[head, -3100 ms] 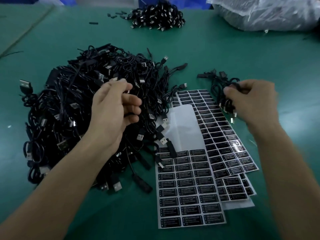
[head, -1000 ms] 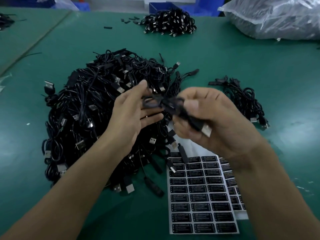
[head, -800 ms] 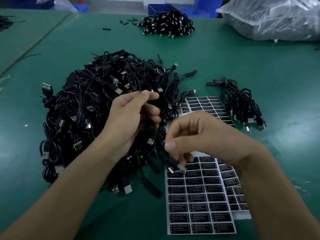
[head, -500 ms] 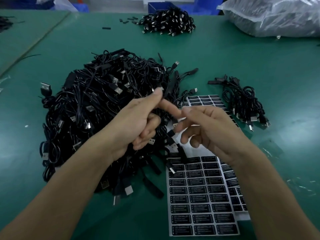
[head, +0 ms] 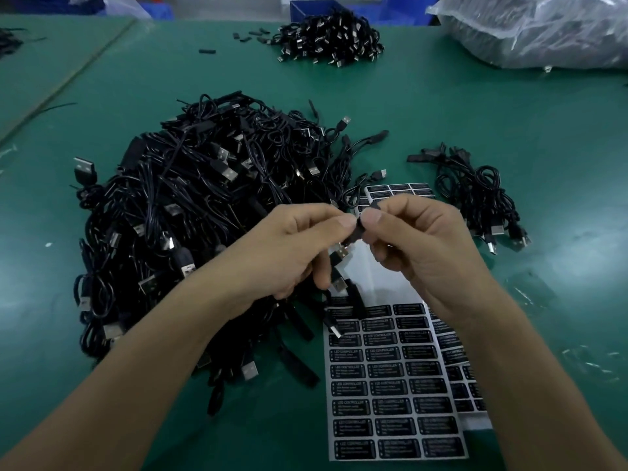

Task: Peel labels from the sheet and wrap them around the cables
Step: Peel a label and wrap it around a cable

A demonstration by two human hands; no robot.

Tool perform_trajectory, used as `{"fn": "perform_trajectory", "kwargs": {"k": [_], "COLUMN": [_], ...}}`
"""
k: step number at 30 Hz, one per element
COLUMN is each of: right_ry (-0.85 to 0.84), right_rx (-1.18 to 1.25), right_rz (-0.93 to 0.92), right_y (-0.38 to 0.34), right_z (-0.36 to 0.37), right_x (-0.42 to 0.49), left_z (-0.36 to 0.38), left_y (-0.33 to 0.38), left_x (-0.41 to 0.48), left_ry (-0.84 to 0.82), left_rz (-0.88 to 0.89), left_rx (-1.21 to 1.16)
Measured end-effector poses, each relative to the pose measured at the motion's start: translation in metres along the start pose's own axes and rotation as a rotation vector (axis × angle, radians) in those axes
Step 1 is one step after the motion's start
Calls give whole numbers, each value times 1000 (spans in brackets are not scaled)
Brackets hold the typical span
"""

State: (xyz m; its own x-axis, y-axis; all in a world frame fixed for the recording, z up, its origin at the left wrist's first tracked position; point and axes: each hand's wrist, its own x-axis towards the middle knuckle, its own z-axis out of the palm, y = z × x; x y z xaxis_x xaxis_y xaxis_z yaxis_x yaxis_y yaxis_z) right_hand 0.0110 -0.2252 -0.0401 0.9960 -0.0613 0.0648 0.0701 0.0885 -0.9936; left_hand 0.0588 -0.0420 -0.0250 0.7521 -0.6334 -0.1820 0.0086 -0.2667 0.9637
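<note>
Both hands meet above the label sheet [head: 390, 375], a white sheet of black labels with its upper rows peeled bare. My left hand [head: 289, 246] and my right hand [head: 418, 243] pinch one black cable [head: 356, 229] between thumbs and forefingers; its USB plug [head: 341, 254] hangs just below. Whether a label is on the cable cannot be told. A big heap of black USB cables [head: 197, 212] lies to the left, partly under my left forearm.
A small bunch of cables [head: 475, 195] lies right of the sheets on the green table [head: 509, 113]. A second label sheet [head: 455, 362] pokes out under the first. Another cable pile [head: 329, 39] and a clear plastic bag [head: 537, 28] sit at the far edge.
My right hand left the small bunch at the right and came to the middle. Both hands now pinch one cable together; half a second ago the fingers were more extended.
</note>
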Motion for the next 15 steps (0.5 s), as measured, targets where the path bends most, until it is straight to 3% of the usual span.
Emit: {"fn": "perform_trajectory", "kwargs": {"k": [8,12,15], "right_ry": [58,285,425], "right_rx": [-211,-500,-473], "right_rz": [30,108,181], "right_y": [1,4,0], "right_z": [-12,-32,-43], "right_x": [-4,-6,-9], "left_z": [13,22,33], "left_y": [-12,-18,-20], "left_x": [7,6,3], "left_ry": [99,112,147], "left_rz": [86,48,111], "left_rx": [45,155,304]}}
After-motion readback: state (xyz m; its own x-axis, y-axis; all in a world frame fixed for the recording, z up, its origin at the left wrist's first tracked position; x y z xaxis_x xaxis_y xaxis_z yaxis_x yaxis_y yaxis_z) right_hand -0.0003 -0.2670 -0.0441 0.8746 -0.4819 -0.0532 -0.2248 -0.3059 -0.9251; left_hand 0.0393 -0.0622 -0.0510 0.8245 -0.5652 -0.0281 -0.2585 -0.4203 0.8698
